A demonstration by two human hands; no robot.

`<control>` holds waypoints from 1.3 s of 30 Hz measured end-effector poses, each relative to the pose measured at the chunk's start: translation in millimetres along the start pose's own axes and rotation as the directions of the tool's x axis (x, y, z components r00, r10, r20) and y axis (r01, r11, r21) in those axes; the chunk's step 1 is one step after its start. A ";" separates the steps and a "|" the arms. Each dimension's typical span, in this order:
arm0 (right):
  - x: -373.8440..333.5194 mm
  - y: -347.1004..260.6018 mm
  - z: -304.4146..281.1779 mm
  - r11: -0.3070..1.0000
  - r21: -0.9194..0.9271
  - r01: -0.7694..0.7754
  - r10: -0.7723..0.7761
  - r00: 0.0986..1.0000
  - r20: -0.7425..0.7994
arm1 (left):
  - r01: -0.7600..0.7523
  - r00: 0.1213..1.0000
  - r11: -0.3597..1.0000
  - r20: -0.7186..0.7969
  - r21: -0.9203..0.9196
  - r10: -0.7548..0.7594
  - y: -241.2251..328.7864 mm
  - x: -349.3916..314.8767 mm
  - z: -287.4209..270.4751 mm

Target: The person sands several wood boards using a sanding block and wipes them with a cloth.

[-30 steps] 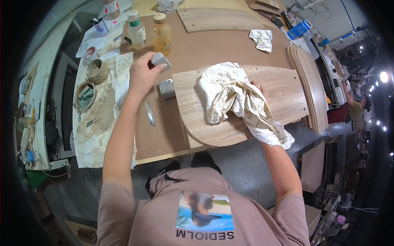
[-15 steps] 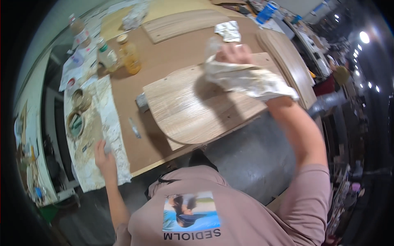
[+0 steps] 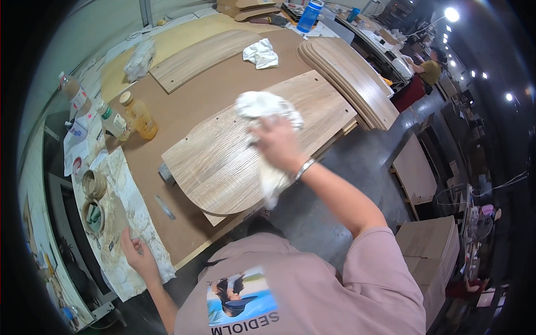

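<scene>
A wood-grain board (image 3: 218, 167) with one rounded end and small holes along its edges lies raised above the brown worktable (image 3: 167, 117). My right hand (image 3: 277, 144), blurred by motion, grips a white rag (image 3: 269, 104) over the board's middle. Part of the rag hangs down below the hand toward the near edge. My left hand (image 3: 138, 258) rests by the stained cloth (image 3: 137, 220) at the table's left, fingers loosely bent and apart, nothing visible in them. Close to the board's rounded end lie a flat blade-like strip (image 3: 165, 207) and a grey block (image 3: 166, 173).
Stacked rounded boards (image 3: 357, 78) stand to the right, another board (image 3: 206, 56) behind, beside a crumpled white cloth (image 3: 261, 53). Left are an amber bottle (image 3: 139, 117), a green-capped bottle (image 3: 113, 121), a tape roll (image 3: 94, 185) and a bowl (image 3: 92, 216). A co-worker (image 3: 424, 75) stands far right.
My right hand has drawn the rag from the board's far right side back toward its middle. The rag no longer drapes over the wrist. The whole view has shifted and turned.
</scene>
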State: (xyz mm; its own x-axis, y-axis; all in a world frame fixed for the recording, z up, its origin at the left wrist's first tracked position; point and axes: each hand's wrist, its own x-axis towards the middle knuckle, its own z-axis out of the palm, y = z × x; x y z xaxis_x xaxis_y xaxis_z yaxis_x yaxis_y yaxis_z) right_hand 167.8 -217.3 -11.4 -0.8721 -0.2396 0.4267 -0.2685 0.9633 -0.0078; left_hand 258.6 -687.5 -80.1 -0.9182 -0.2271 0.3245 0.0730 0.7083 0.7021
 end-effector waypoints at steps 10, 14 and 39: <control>19.2 -61.8 -50.6 0.181 0.915 -0.360 -0.110 0.917 0.382 | -0.367 0.814 0.850 0.311 -0.379 0.490 201.7 25.1 74.1; 26.5 6.3 -37.6 0.494 0.868 -0.054 -0.092 0.989 0.114 | -0.676 0.638 0.735 0.541 0.055 0.547 249.9 25.4 135.9; 101.4 370.5 74.6 0.575 0.266 -0.773 0.701 0.634 0.326 | -0.151 0.973 0.964 0.203 0.219 0.106 322.1 63.4 271.7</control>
State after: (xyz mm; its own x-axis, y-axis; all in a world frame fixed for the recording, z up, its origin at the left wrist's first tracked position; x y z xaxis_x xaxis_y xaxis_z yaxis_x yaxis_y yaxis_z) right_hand -50.7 106.2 -38.5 -0.8745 0.4841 -0.0299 0.4111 0.7070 -0.5754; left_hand 118.1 -292.1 -5.6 -0.9650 -0.0102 0.2620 0.1236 0.8637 0.4887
